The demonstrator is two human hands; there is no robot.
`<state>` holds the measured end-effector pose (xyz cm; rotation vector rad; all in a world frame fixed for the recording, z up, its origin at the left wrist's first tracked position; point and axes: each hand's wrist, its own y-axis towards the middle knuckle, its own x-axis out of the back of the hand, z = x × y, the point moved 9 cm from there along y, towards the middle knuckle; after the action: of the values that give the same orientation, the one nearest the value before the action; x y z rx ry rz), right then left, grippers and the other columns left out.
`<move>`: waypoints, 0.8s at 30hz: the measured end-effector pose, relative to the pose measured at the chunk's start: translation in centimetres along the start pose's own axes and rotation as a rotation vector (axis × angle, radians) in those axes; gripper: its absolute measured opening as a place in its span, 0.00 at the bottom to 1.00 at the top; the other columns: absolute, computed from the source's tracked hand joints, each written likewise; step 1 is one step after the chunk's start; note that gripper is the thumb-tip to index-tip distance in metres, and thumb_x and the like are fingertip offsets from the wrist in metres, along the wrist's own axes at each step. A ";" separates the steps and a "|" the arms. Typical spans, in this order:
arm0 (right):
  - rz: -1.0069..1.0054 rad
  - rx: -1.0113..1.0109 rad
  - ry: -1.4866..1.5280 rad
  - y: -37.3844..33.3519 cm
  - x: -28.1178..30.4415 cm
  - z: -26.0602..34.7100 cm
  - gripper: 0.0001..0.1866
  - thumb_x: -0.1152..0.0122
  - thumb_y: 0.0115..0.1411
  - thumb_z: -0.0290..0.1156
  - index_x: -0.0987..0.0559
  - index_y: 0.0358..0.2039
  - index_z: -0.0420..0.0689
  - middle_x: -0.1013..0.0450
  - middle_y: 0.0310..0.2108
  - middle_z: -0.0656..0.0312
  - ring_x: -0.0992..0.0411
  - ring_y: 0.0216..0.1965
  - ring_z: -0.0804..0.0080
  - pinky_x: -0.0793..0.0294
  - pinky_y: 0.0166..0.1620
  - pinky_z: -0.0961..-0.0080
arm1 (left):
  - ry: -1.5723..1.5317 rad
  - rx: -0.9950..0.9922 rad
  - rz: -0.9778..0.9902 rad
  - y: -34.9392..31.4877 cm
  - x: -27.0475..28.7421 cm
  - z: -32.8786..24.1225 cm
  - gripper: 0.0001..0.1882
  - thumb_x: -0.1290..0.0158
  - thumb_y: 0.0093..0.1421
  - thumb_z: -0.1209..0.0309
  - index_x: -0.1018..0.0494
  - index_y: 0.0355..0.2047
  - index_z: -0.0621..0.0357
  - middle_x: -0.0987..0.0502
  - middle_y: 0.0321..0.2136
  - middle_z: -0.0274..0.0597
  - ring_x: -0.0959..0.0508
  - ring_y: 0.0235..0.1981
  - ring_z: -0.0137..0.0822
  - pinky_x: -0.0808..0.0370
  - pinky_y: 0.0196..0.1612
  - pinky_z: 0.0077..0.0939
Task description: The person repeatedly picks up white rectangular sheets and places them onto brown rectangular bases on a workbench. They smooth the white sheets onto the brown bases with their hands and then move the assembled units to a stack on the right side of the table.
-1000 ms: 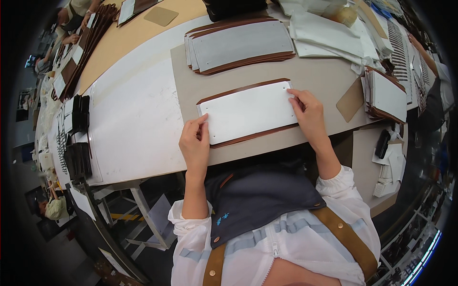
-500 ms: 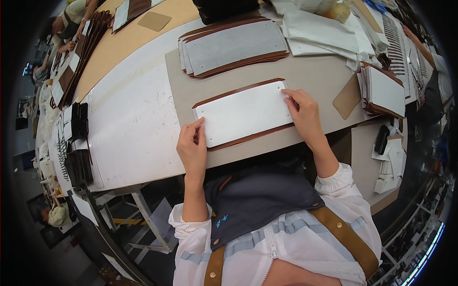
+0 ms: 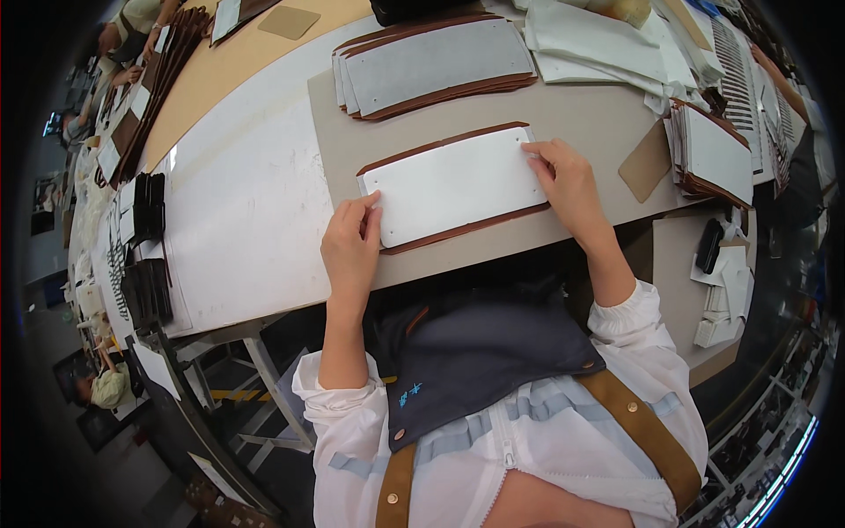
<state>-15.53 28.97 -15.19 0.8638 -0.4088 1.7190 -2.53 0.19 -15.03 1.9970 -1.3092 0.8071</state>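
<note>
In front of me lies a white rectangular sheet [image 3: 458,187] with small holes near its corners. It rests over a brown leather-like piece [image 3: 466,231], whose edges show along the far and near sides. My left hand [image 3: 352,242] pinches the sheet's left edge between thumb and fingers. At the opposite end, my right hand [image 3: 570,185] is closed on the right edge, thumb and fingertips together. How many layers each pinch takes in cannot be made out.
Beyond the sheet is a stack of brown pieces with grey-white sheets [image 3: 440,69]. White cloth-like material [image 3: 598,48] lies at the back right. Another stack [image 3: 717,154] and a tan card [image 3: 645,163] sit to the right. Black folded items [image 3: 145,211] line the left edge.
The whole view has shifted slightly, so the table sits a little higher in the picture. Both hands keep their pinches at the sheet's two ends.
</note>
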 end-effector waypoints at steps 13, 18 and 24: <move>-0.012 0.057 -0.018 -0.7 -0.2 0.0 0.13 0.36 0.61 0.23 0.17 0.46 0.43 0.28 0.33 0.56 0.26 0.33 0.59 0.27 0.40 0.66 | 0.046 -0.135 -0.044 -0.4 -0.2 -0.3 0.12 0.38 0.59 0.75 0.19 0.44 0.57 0.26 0.28 0.39 0.26 0.32 0.39 0.27 0.37 0.34; -0.008 0.062 0.012 -0.7 -0.3 -0.1 0.13 0.36 0.61 0.23 0.17 0.47 0.44 0.30 0.32 0.57 0.30 0.31 0.61 0.28 0.38 0.66 | 0.109 -0.201 -0.080 -0.4 0.0 -0.7 0.14 0.36 0.57 0.73 0.19 0.45 0.54 0.28 0.30 0.39 0.29 0.35 0.41 0.28 0.40 0.34; -0.013 0.063 0.029 -0.8 -0.3 0.0 0.14 0.36 0.61 0.22 0.17 0.48 0.44 0.31 0.31 0.56 0.30 0.30 0.61 0.28 0.39 0.66 | 0.144 -0.160 -0.032 -1.2 0.1 -0.1 0.22 0.33 0.55 0.65 0.19 0.51 0.50 0.30 0.39 0.43 0.32 0.42 0.44 0.31 0.47 0.38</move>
<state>-14.75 29.06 -15.54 0.8837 -0.3308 1.7381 -1.38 0.60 -15.11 1.7962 -1.2166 0.7899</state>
